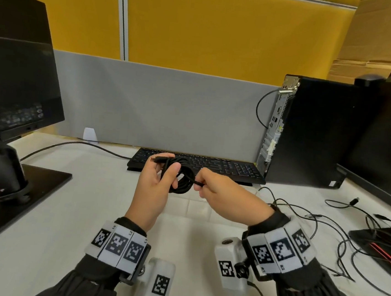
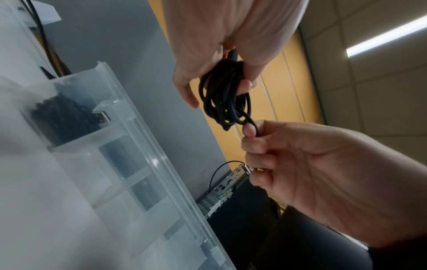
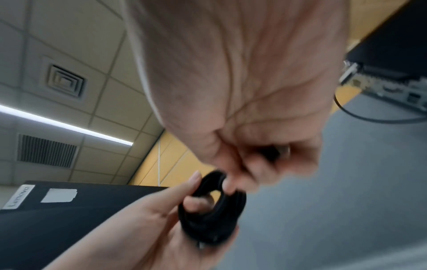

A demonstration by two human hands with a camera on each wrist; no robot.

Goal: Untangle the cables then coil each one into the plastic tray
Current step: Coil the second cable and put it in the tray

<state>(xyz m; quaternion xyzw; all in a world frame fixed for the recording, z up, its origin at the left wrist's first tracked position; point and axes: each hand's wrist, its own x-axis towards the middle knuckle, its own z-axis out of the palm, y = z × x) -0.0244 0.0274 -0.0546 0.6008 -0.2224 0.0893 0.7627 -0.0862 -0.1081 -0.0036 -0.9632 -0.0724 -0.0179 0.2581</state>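
Observation:
A black cable [image 1: 183, 176] is wound into a small coil in the air above the desk. My left hand [image 1: 160, 175] grips the coil [image 2: 223, 95] with thumb and fingers, one plug sticking out at its top. My right hand [image 1: 206, 184] pinches the cable's free end [image 2: 253, 127] just right of the coil; the blurred right wrist view shows the coil [image 3: 212, 210] and a plug inside the curled fingers. The clear plastic tray [image 1: 198, 209] lies on the desk under my hands. In the left wrist view one tray [image 2: 148, 146] compartment holds another coiled black cable [image 2: 62, 118].
A tangle of thin black cables [image 1: 339, 233] lies on the desk at the right. A black keyboard [image 1: 197, 164] sits behind my hands, a computer tower [image 1: 310, 130] back right, a monitor [image 1: 14, 82] with its base at the left.

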